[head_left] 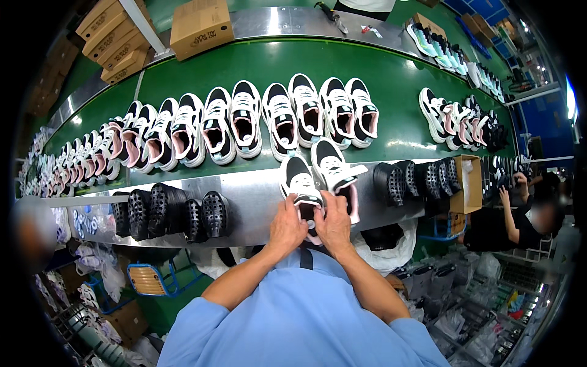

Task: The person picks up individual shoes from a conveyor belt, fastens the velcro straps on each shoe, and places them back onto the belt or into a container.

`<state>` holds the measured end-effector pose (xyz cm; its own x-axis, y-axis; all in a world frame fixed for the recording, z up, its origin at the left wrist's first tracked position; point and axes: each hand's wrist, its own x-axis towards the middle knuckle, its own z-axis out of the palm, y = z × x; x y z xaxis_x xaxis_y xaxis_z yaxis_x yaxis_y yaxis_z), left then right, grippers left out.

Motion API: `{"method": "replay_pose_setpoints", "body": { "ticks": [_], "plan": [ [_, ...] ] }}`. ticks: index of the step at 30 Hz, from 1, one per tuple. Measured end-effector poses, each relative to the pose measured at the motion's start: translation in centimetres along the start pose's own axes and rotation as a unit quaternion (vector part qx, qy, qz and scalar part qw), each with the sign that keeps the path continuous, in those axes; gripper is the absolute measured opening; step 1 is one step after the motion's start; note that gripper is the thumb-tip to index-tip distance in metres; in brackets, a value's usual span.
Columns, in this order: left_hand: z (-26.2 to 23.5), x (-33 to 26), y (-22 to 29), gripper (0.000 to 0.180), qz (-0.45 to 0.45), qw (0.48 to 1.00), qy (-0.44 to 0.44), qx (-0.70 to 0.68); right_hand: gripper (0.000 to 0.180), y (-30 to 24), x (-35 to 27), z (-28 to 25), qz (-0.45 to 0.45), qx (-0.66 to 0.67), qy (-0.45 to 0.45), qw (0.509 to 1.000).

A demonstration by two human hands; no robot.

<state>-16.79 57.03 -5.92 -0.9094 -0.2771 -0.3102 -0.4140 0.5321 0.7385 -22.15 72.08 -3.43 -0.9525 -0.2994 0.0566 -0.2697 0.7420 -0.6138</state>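
Observation:
My left hand (pixel 288 225) and my right hand (pixel 334 224) are both closed on the collar of a black-and-white sneaker (pixel 301 181), one on each side of its opening. Its toe points away from me, over the metal ledge in front of my body. Part of the opening and heel is hidden by my fingers. Just right of it lies a second sneaker (pixel 331 164), with pink lining and a white strip lying across its upper. The back of my right hand is close to that shoe's heel.
Rows of matching sneakers (pixel 215 125) stand on the green belt (pixel 391 92) beyond the ledge. Black studded shoe forms (pixel 160 211) sit to the left, with more (pixel 394 183) to the right beside an open carton (pixel 469 183). A co-worker (pixel 520 214) is at far right.

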Motion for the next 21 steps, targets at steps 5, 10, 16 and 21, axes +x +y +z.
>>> {"method": "replay_pose_setpoints", "body": {
  "ticks": [5, 10, 16, 21],
  "plan": [
    [-3.9, 0.2, -0.5, 0.054, -0.01, 1.0, -0.027, 0.0, 0.052, -1.2, -0.9, -0.2, 0.084, 0.015, -0.079, 0.993],
    [-3.5, 0.5, -3.0, 0.023, 0.042, 0.997, 0.042, -0.056, 0.039, -1.1, 1.5, 1.0, -0.204, 0.076, -0.109, 0.97],
    [-2.9, 0.4, -3.8, 0.021, 0.028, 0.988, 0.043, -0.146, 0.035, -2.2, 2.1, 2.0, -0.265, 0.152, -0.129, 0.943],
    [-4.7, -0.6, -2.1, 0.037, 0.131, 0.991, 0.015, -0.017, 0.018, 0.7, 0.8, 2.0, 0.068, 0.318, -0.13, 0.937]
  ]
}}
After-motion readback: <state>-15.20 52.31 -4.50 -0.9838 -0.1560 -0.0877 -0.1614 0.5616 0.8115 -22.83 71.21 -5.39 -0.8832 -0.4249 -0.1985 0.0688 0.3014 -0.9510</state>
